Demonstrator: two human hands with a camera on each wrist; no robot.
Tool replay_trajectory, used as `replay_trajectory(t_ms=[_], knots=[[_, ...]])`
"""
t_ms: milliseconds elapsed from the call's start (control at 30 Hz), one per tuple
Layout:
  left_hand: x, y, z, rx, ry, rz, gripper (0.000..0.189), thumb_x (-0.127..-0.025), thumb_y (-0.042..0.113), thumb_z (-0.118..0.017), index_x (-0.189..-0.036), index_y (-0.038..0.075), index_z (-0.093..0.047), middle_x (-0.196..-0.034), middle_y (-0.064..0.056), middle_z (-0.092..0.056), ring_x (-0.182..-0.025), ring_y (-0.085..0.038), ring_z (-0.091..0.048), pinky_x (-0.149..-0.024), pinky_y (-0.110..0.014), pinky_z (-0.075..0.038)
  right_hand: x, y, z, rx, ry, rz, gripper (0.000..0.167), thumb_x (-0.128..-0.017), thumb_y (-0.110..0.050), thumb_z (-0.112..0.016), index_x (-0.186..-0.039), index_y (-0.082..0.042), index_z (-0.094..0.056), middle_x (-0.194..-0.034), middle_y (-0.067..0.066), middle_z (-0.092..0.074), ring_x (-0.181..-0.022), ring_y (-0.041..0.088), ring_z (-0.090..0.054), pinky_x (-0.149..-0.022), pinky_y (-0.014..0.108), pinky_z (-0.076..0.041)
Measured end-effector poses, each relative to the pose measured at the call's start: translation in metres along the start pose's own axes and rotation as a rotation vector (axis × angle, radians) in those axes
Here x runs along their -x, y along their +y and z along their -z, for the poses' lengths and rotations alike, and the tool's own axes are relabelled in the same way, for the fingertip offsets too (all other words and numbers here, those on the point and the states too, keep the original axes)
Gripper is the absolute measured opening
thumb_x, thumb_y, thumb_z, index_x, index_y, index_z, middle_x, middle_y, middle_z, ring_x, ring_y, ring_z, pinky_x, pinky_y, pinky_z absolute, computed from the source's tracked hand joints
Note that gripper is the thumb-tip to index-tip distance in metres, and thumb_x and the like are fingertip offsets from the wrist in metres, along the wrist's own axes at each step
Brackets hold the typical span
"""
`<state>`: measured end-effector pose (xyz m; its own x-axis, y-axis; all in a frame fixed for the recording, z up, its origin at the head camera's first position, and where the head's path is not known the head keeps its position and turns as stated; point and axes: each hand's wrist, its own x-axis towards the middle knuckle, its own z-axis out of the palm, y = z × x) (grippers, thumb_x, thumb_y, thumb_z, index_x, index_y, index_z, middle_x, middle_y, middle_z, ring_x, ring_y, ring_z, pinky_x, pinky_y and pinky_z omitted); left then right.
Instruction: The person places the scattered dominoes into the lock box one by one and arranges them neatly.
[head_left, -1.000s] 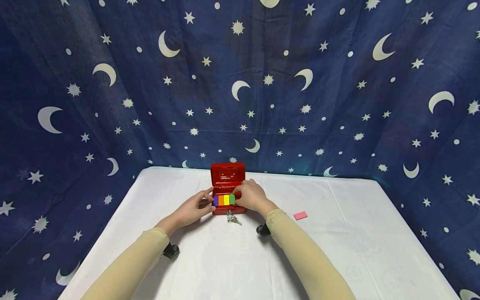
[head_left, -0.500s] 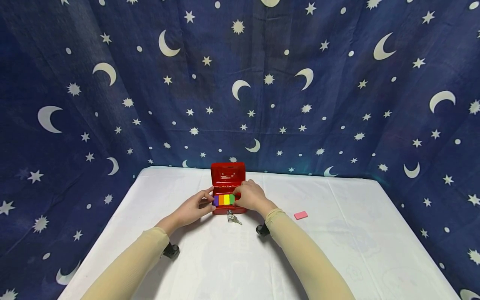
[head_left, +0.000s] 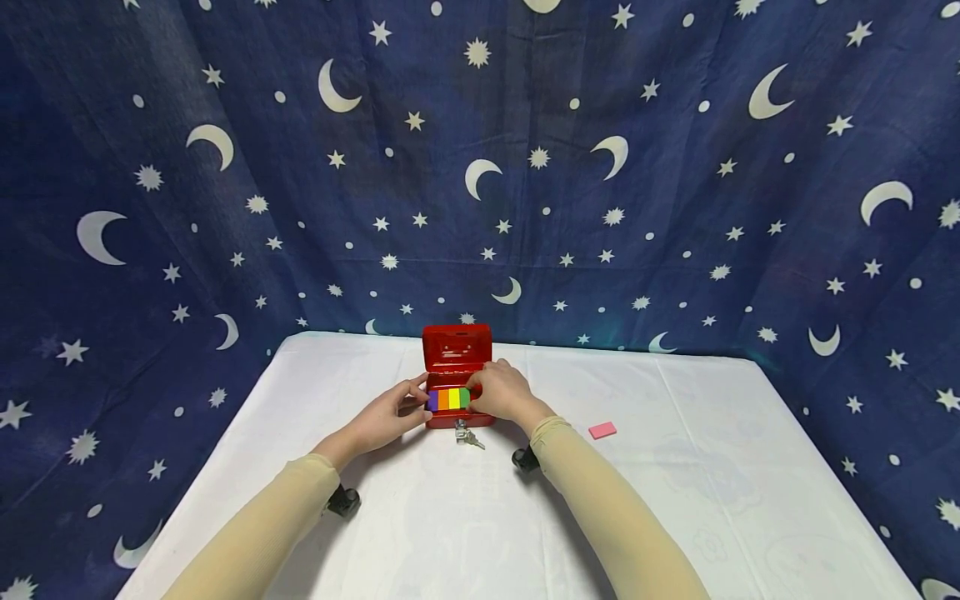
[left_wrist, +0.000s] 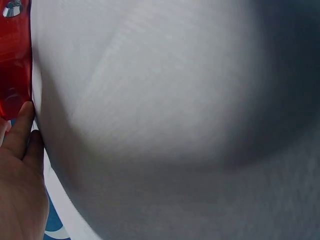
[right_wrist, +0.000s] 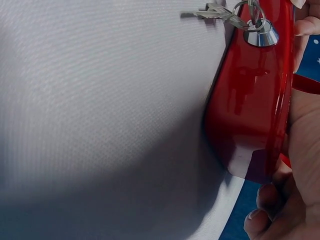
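Note:
A red cash box [head_left: 480,421] stands on the table with its lid [head_left: 456,343] raised at the back. Inside it, purple, orange, yellow [head_left: 453,399] and green blocks lie side by side in a row. My left hand [head_left: 384,417] pinches the purple block [head_left: 432,402] at the left end, with thumb and index finger. At the other end, the thumb and fingers of my right hand [head_left: 504,393] pinch the green block [head_left: 464,398]. In the left wrist view, fingertips [left_wrist: 26,107] meet the box's corner; the blocks are hidden there and in the right wrist view.
Keys [head_left: 471,439] hang on a ring from the lock [head_left: 460,427] at the box's front. A flat pink block [head_left: 602,431] lies to the right on the white tablecloth [head_left: 480,525]. Behind the table hangs a dark blue cloth [head_left: 420,192] with moons and stars.

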<state>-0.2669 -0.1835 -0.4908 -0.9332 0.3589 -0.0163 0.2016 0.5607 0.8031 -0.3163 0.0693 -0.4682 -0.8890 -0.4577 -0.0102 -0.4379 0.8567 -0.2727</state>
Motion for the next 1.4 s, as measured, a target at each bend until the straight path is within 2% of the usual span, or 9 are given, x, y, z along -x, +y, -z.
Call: replay_trajectory(t_ms=[233,1000,1400], knots=[[0.0003,0.0011,0.0005,0.005,0.000,0.012,0.028,-0.097,0.029,-0.072,-0.116,0.015,-0.057,-0.165,0.003,-0.033,-0.139,-0.025,-0.050,-0.119,-0.054,-0.030,-0.0004,-0.0001,-0.0011,0.002,-0.001,-0.001,0.037,-0.081,-0.035,-0.085,-0.114,-0.020,-0.079,-0.108,-0.003,-0.069,-0.097,0.019,-0.050,-0.086,0.035,-0.048],[-0.0010,-0.0024,0.0012,0.030,-0.012,-0.005,0.029,-0.097,0.031,-0.072,-0.115,0.014,-0.058,-0.165,0.001,-0.033,-0.139,-0.026,-0.050,-0.119,-0.053,-0.029,0.0014,-0.0012,-0.0001,-0.009,-0.005,0.003,0.035,-0.082,-0.035,-0.084,-0.113,-0.019,-0.079,-0.109,-0.003,-0.070,-0.101,0.020,-0.052,-0.090,0.037,-0.048],[-0.0001,-0.0006,0.0009,0.025,-0.011,0.019,0.029,-0.097,0.034,-0.072,-0.115,0.018,-0.058,-0.165,0.003,-0.032,-0.140,-0.026,-0.049,-0.119,-0.054,-0.030,-0.0004,-0.0011,0.0002,-0.003,-0.011,0.000,0.037,-0.082,-0.033,-0.084,-0.116,-0.019,-0.078,-0.111,-0.003,-0.071,-0.102,0.020,-0.052,-0.091,0.036,-0.049]])
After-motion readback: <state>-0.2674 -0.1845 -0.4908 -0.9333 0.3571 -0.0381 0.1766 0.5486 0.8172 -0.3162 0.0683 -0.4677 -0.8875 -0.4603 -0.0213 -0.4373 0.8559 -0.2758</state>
